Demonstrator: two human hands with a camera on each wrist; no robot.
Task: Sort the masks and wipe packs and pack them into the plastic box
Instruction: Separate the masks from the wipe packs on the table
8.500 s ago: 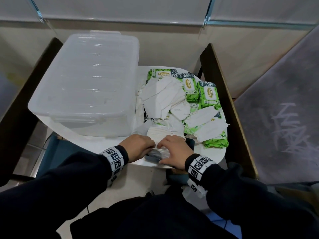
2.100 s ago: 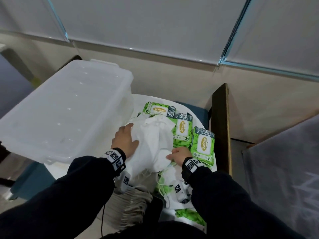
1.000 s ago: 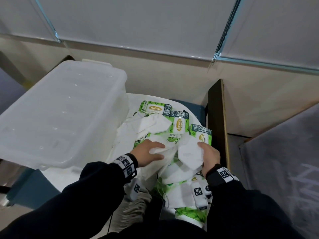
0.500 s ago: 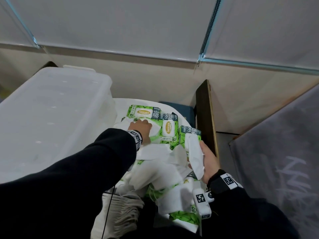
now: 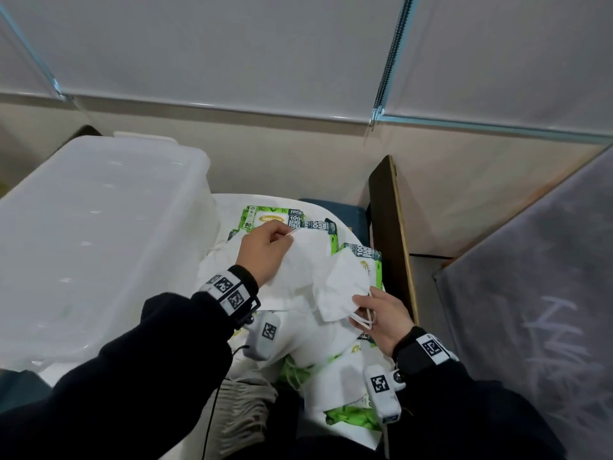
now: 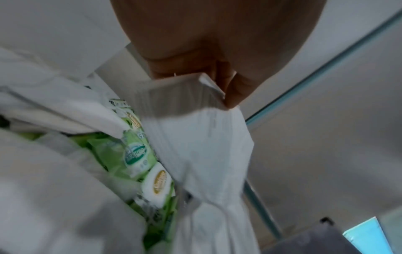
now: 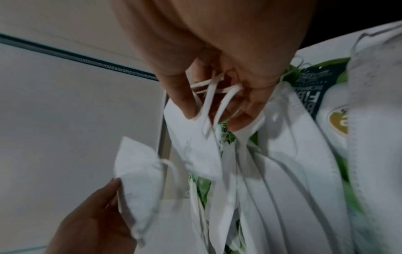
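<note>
White masks over green leaf-print wipe packs.

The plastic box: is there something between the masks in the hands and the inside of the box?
Yes. The plastic box has its lid on, so the masks held by the left hand and right hand cannot go in until it is opened.

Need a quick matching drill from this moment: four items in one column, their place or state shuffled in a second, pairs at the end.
1. left hand
2. right hand
3. plastic box
4. wipe packs

a. lid on, left of the pile
b. green, partly under loose masks
c. pinches a white mask's top edge
d. holds a mask by its ear loops

Pairs: 1-c, 2-d, 3-a, 4-b
</note>
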